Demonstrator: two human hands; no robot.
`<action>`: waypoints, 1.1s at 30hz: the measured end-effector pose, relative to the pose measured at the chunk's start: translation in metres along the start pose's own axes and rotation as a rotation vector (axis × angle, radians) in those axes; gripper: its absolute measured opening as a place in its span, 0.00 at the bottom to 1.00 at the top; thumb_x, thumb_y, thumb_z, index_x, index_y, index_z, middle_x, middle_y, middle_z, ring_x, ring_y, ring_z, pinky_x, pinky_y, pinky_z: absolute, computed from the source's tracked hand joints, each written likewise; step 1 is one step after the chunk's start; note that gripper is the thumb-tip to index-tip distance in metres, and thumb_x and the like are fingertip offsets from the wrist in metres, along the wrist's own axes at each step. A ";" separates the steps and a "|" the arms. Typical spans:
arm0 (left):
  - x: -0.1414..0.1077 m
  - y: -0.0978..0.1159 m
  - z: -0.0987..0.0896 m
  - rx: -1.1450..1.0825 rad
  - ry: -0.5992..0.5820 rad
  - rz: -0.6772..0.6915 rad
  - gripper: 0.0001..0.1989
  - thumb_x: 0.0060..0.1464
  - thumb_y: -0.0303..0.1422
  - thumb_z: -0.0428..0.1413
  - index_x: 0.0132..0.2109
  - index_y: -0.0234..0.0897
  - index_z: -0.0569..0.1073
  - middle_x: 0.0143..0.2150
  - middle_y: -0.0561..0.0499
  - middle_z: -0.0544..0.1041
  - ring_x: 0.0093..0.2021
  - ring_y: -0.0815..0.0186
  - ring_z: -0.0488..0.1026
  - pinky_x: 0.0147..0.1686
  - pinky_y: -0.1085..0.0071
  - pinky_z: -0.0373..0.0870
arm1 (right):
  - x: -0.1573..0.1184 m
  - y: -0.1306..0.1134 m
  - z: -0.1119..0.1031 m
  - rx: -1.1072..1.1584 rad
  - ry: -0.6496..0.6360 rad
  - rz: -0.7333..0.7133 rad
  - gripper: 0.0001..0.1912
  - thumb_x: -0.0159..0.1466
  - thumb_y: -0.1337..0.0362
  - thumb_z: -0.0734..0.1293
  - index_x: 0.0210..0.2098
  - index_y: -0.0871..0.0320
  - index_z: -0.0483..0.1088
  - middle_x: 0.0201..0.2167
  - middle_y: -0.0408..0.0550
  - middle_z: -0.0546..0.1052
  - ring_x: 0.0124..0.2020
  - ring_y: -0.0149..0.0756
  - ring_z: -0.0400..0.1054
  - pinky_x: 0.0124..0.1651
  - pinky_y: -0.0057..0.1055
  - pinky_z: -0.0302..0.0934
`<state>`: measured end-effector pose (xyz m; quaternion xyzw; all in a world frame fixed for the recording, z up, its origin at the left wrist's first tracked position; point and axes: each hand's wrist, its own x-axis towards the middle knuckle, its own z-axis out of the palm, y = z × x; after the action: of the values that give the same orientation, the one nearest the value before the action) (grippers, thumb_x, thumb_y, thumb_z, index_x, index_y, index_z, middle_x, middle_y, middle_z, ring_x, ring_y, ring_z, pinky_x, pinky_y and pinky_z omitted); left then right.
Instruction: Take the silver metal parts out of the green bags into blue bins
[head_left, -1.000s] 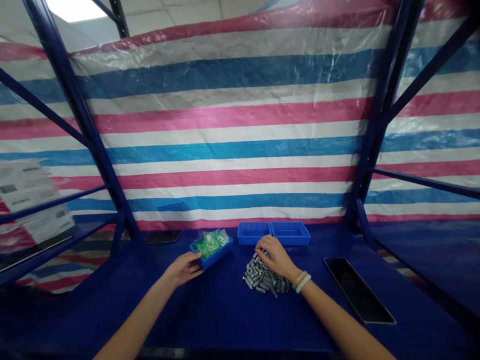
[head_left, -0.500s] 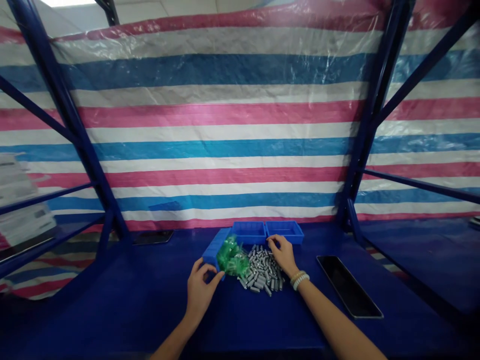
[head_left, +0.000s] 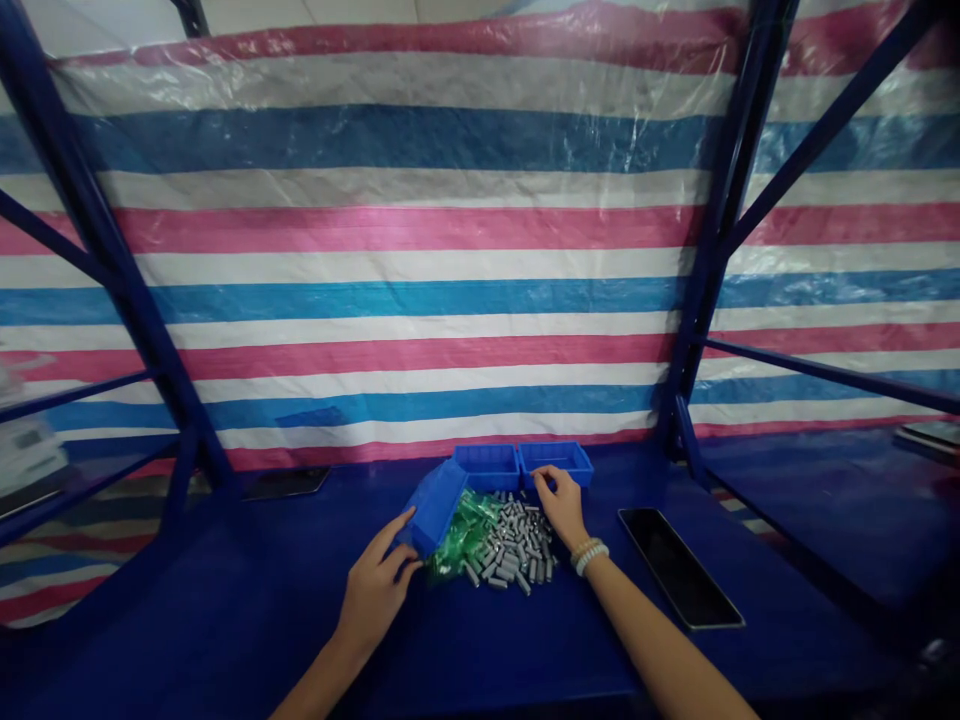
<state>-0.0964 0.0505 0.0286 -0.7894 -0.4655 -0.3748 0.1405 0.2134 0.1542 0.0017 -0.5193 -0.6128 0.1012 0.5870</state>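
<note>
My left hand (head_left: 375, 580) grips the near end of a blue plastic bin (head_left: 435, 505), which is tipped toward the right. A heap of green translucent plastic pieces (head_left: 459, 535) lies on the blue table against the bin's lower side. Touching that heap is a pile of small silver metal cylinders (head_left: 517, 550). My right hand (head_left: 562, 508), with bracelets at the wrist, is closed in a pinch at the front of the right-hand blue bin (head_left: 564, 458). What its fingertips hold, if anything, cannot be made out.
A second upright blue bin (head_left: 486, 463) stands beside the right one at the back. A dark-screened tablet (head_left: 679, 567) lies to the right, and another dark flat device (head_left: 289, 483) at back left. Blue metal posts (head_left: 694, 300) flank the table before a striped plastic sheet (head_left: 420, 230).
My left hand has tipped the bin further over, and the green pieces now lie spread on the table beside it. The right hand stays pinched near the right bin. The view has shifted slightly.
</note>
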 end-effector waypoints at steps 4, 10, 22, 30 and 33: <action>0.005 -0.021 -0.011 0.052 0.032 0.140 0.11 0.58 0.28 0.51 0.30 0.38 0.75 0.55 0.42 0.75 0.52 0.55 0.74 0.50 0.61 0.73 | 0.001 0.002 -0.001 0.001 0.019 0.000 0.15 0.61 0.59 0.59 0.30 0.59 0.74 0.28 0.49 0.78 0.33 0.41 0.69 0.39 0.34 0.61; 0.008 -0.048 -0.021 0.025 0.072 0.128 0.11 0.58 0.30 0.53 0.28 0.38 0.75 0.56 0.44 0.74 0.50 0.57 0.75 0.51 0.64 0.72 | 0.001 0.006 -0.004 0.013 0.048 0.021 0.14 0.61 0.59 0.59 0.30 0.59 0.75 0.28 0.49 0.78 0.33 0.42 0.69 0.40 0.34 0.60; 0.105 -0.118 0.023 -0.234 0.120 -0.613 0.13 0.55 0.43 0.46 0.37 0.39 0.66 0.50 0.43 0.74 0.51 0.56 0.72 0.47 0.65 0.69 | 0.008 0.014 -0.009 0.079 0.135 0.122 0.15 0.59 0.58 0.61 0.31 0.60 0.75 0.28 0.50 0.77 0.32 0.41 0.69 0.38 0.34 0.61; 0.125 -0.144 0.058 -0.109 -0.107 -0.751 0.10 0.53 0.37 0.45 0.31 0.38 0.67 0.28 0.48 0.76 0.35 0.54 0.76 0.35 0.65 0.69 | 0.015 0.016 -0.013 0.147 0.181 0.167 0.15 0.59 0.57 0.62 0.29 0.61 0.75 0.26 0.49 0.78 0.29 0.40 0.71 0.35 0.32 0.63; 0.121 -0.145 0.061 -0.055 -0.176 -0.774 0.09 0.53 0.37 0.46 0.30 0.39 0.67 0.28 0.47 0.77 0.36 0.53 0.76 0.34 0.66 0.68 | 0.016 0.016 -0.015 0.157 0.190 0.177 0.15 0.59 0.57 0.62 0.29 0.61 0.75 0.26 0.49 0.79 0.28 0.40 0.71 0.35 0.32 0.64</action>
<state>-0.1557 0.2378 0.0560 -0.5882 -0.7286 -0.3432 -0.0727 0.2376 0.1661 0.0046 -0.5309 -0.4966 0.1505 0.6700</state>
